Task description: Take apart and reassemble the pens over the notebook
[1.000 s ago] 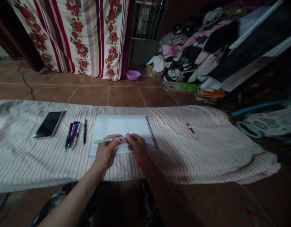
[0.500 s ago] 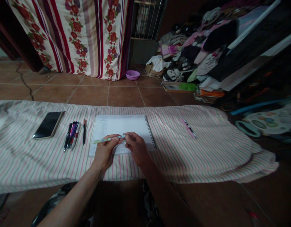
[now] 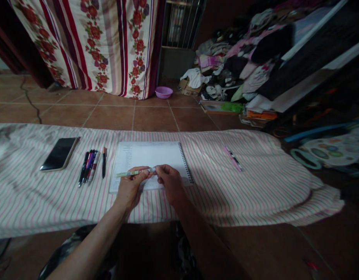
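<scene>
A light green and blue pen (image 3: 128,173) lies nearly level across both hands, above the near part of a spiral notebook (image 3: 156,152). My left hand (image 3: 130,189) is closed around its middle, with the thumb on top. At the pen's blue end, my right hand (image 3: 170,180) pinches with thumb and fingertips; the very tip is hidden by those fingers. The notebook is open to a white page, its wire binding on the right. To the left, a black pen with an orange-brown end (image 3: 104,163) rests beside a group of several pens (image 3: 88,168).
A smartphone (image 3: 59,154) lies at the left on the striped cloth (image 3: 214,194). A pink pen with a black-and-white pattern (image 3: 233,158) is right of the notebook. Beyond the cloth are a purple basin (image 3: 163,92), a floral curtain (image 3: 112,46) and a heap of clothes (image 3: 226,66).
Both hands keep their hold on the pen and have shifted very slightly to the right and down. The other pens, the phone and the notebook have stayed in place.
</scene>
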Action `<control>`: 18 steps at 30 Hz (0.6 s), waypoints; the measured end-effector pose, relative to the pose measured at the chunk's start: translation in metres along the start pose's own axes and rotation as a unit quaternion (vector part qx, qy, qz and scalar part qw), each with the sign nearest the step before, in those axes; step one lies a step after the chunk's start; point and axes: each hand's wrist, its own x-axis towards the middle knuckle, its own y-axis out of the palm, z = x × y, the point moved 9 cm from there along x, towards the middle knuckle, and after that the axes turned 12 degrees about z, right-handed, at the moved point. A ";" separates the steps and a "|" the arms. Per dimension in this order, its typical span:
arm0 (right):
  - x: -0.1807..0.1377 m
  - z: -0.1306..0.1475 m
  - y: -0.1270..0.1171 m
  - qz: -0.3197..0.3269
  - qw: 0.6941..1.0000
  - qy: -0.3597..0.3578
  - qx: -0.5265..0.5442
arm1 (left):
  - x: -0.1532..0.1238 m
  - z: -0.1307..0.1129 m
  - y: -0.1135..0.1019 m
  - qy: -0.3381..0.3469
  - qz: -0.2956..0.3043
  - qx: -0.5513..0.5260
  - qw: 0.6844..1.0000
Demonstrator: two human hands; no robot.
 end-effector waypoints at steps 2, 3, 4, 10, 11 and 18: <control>0.000 0.000 0.001 0.001 1.000 -0.005 0.025 | 0.000 0.001 -0.001 0.000 -0.006 -0.010 1.000; 0.001 -0.001 0.001 0.003 0.999 -0.005 0.035 | 0.000 0.001 -0.001 -0.001 -0.008 -0.015 1.000; 0.001 -0.002 0.001 0.005 0.999 -0.007 0.042 | 0.001 0.001 -0.001 -0.002 -0.010 -0.021 1.000; 0.001 -0.004 0.002 0.002 0.999 -0.003 0.053 | 0.001 0.002 -0.002 -0.007 -0.014 -0.035 0.999; 0.001 -0.005 0.003 0.001 0.998 0.008 0.059 | 0.002 0.001 -0.002 -0.005 -0.015 -0.032 0.999; 0.000 -0.015 0.004 0.013 0.997 0.072 0.033 | 0.000 -0.002 -0.001 0.006 0.004 0.007 1.000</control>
